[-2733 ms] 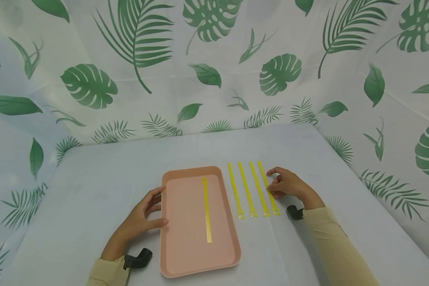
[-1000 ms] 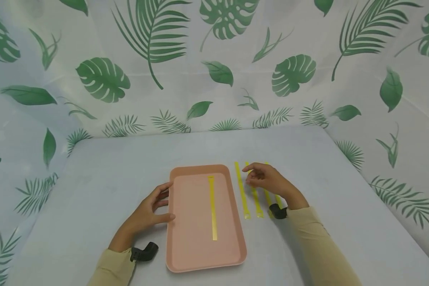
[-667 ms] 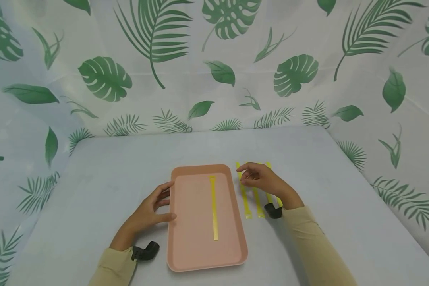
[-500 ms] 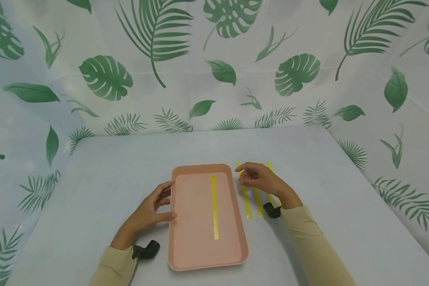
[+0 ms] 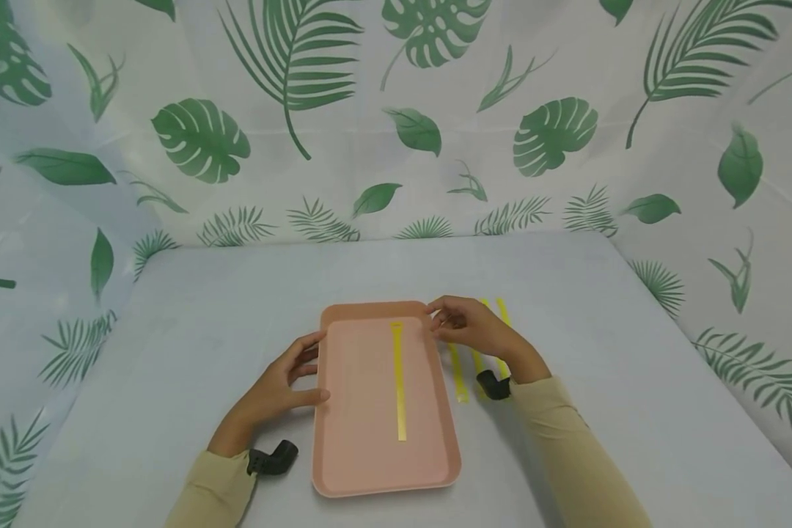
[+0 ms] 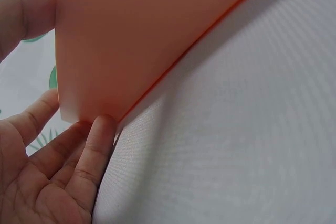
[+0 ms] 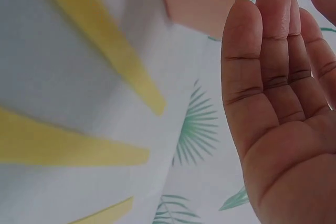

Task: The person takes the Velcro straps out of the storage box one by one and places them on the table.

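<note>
A pink rectangular tray (image 5: 363, 462) lies on the table, with one thin yellow strap (image 5: 399, 381) with a slotted head lengthwise inside. My left hand (image 5: 270, 389) holds the tray's left side. Its thumb is at the rim and its fingers lie along the outer wall, as the left wrist view shows too. At the tray's upper right corner is my right hand (image 5: 478, 330), fingers loosely bent with nothing visible in them. Under and beside it, more yellow straps (image 7: 79, 145) lie side by side; the hand and wrist camera partly cover them in the head view.
A white cloth covers the table (image 5: 237, 286). Behind and at both sides hangs a leaf-print curtain (image 5: 343, 139). Small black cameras sit at both wrists, the left one (image 5: 273, 458) close to the tray's left side.
From the rightmost strap, my right hand has moved left across the row to the tray's upper right corner. The left hand stays at the tray. The head view has shifted slightly.
</note>
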The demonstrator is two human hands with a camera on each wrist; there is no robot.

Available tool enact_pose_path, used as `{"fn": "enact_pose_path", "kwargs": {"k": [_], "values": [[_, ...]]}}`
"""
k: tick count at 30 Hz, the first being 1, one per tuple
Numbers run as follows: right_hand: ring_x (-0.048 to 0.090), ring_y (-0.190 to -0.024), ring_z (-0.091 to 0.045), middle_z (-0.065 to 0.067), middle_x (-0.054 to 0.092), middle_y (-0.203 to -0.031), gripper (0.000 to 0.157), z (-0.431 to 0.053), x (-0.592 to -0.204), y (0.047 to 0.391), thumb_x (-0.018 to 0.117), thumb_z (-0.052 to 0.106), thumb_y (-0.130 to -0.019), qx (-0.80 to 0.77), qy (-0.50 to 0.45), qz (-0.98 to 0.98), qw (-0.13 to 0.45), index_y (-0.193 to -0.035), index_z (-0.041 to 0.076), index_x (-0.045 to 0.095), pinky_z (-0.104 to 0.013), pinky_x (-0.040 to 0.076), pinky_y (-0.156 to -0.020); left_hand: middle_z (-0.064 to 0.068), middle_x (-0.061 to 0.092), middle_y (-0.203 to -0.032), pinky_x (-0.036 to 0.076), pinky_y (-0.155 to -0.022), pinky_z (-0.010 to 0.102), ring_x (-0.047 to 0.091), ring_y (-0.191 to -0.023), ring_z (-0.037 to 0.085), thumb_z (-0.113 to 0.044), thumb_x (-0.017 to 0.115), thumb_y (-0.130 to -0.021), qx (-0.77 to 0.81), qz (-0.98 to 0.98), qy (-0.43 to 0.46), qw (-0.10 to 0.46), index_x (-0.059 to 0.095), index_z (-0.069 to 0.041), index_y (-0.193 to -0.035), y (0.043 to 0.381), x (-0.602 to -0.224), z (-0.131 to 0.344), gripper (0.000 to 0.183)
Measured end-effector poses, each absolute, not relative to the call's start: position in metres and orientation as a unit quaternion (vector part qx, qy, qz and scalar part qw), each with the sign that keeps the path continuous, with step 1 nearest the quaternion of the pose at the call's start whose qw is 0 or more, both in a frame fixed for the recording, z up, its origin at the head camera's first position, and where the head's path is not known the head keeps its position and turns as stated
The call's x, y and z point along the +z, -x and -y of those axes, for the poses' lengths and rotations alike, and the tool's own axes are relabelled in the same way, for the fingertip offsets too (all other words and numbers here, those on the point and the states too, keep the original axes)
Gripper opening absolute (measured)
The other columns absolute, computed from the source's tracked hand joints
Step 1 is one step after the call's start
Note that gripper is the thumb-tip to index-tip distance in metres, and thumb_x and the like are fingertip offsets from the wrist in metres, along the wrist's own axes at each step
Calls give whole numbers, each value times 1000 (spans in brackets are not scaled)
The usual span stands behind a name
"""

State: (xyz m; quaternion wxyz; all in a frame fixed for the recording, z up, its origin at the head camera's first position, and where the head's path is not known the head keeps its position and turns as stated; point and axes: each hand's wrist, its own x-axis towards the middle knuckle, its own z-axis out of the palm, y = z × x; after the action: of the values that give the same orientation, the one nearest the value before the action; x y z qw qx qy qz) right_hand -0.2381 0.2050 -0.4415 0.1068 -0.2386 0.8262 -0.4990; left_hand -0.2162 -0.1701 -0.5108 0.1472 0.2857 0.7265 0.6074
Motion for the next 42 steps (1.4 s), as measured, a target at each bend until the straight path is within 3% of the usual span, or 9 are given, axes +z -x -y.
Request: {"fn": "enact_pose_path", "kwargs": {"k": [7, 15, 22, 29, 35, 42], "values": [[64, -96, -36, -22, 65, -103, 36, -189, -433, 241, 67, -10, -90, -505, 251, -818, 117, -124, -11, 58, -26, 56, -83, 24, 35, -153, 46, -106, 26, 43, -134, 42, -9, 80, -83, 610, -720, -297, 143, 27, -2, -155, 218, -510, 170, 89], [64, -99, -31, -19, 66, -104, 32, -175, -437, 248, 66, -7, -91, -486, 275, -819, 134, -122, -11, 60, -30, 55, -88, 23, 36, -153, 45, -106, 27, 42, -135, 40, -10, 80, -83, 609, -722, -292, 147, 27, -3, -155, 219, -511, 170, 90], [63, -100, -41, -19, 66, -107, 26, -163, -440, 255, 64, -13, -88, -468, 306, -811, 175, -114, -8, 65, -32, 56, -88, 23, 34, -154, 45, -107, 27, 41, -136, 41, -10, 81, -83, 612, -719, -295, 148, 26, -2, -155, 219, -511, 171, 90], [65, -97, -29, -13, 66, -107, 22, -152, -441, 257, 64, -16, -85, -439, 340, -806, 206, -104, -4, 67, -33, 57, -86, 22, 35, -154, 45, -107, 30, 43, -135, 40, -12, 80, -84, 611, -721, -288, 155, 27, -5, -156, 218, -510, 171, 90], [65, -90, -33, -18, 69, -101, 33, -148, -445, 260, 57, -22, -76, -411, 388, -795, 220, -102, -5, 69, -29, 56, -79, 22, 37, -153, 46, -107, 33, 47, -131, 40, -14, 80, -84, 607, -726, -281, 159, 27, -7, -156, 218, -510, 170, 90], [62, -82, -19, -12, 67, -90, 41, -143, -445, 262, 51, -23, -74, -363, 394, -812, 230, -101, 1, 71, -26, 54, -74, 22, 37, -153, 46, -107, 32, 49, -129, 39, -14, 80, -84, 604, -729, -281, 156, 27, -8, -156, 218, -511, 171, 90]]}}
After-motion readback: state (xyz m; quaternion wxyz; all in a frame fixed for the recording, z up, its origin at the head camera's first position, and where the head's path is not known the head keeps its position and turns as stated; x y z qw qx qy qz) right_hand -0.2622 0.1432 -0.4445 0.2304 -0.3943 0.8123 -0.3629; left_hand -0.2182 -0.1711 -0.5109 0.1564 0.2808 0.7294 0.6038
